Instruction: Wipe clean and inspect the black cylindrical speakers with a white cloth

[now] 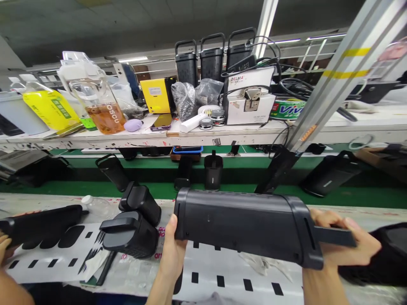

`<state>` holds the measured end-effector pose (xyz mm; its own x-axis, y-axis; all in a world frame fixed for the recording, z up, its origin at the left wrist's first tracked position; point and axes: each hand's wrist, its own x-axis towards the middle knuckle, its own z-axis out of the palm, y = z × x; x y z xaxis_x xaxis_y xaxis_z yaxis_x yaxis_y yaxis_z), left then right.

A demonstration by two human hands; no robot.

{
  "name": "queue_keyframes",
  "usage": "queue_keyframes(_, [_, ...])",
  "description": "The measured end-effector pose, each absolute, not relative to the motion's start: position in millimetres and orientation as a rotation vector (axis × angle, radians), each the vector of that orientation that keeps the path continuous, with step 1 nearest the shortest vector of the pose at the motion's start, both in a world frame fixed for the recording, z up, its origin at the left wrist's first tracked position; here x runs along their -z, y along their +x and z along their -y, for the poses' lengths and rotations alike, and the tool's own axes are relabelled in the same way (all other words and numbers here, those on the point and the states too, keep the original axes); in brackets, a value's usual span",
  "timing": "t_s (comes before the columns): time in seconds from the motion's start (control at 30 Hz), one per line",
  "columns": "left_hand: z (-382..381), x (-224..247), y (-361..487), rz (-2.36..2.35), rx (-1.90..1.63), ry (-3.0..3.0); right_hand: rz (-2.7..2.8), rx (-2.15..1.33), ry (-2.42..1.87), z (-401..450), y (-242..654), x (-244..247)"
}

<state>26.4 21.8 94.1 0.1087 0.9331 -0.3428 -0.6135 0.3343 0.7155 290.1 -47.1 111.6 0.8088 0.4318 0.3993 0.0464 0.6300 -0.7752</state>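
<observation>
Housing (pixel 241 224), black and elongated, is held lengthwise above the white sheet (pixel 233 284). I see the left hand (pixel 171 254) grasping one end, thumb against its edge; the right hand (pixel 348 243) grasps the handle (pixel 337 236) end, presumably so both ends share the load.

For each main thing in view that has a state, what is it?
Large black device: held sideways
Left hand: holding its left end
Right hand: holding its handle end
Clear jug: partly filled
Clear bottle: capped
Three shelf devices: upright, handles raised
Far-left device: in another person's hand
</observation>
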Motion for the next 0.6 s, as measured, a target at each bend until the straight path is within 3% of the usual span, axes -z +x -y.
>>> queue_keyframes(0.4, [-23, -102, 23, -0.998, -1.208, 0.275, 0.666, -0.257, -0.799, 53, 268, -127])
queue_keyframes(0.6, [-13, -88, 20, -0.873, -1.400, 0.376, 0.655, -0.250, -0.794, 50, 270, -121])
